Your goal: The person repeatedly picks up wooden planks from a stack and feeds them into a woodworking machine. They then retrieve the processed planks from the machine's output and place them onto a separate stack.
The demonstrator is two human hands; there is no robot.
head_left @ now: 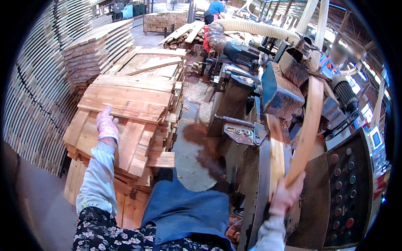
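My right hand (289, 191), in a pale glove, is closed around the near end of a long wooden board (310, 121). That board slants upward, its far end beside the sawdust-covered machine housing. Just left of it, another board (275, 154) lies along the metal guide of the woodworking machine (281, 90). My left hand (107, 124), also gloved, is over the stack of boards (125, 94) on my left, near the edge of a crosswise plank. Its fingers point forward and look stretched out, with nothing visible in them.
A control panel (344, 196) with coloured buttons stands at the right. Tall board stacks (94, 50) rise at the far left. A ribbed hose (259, 28) crosses above the machine. Sawdust lies on the floor (190, 140). A person in blue (215, 8) is at the back.
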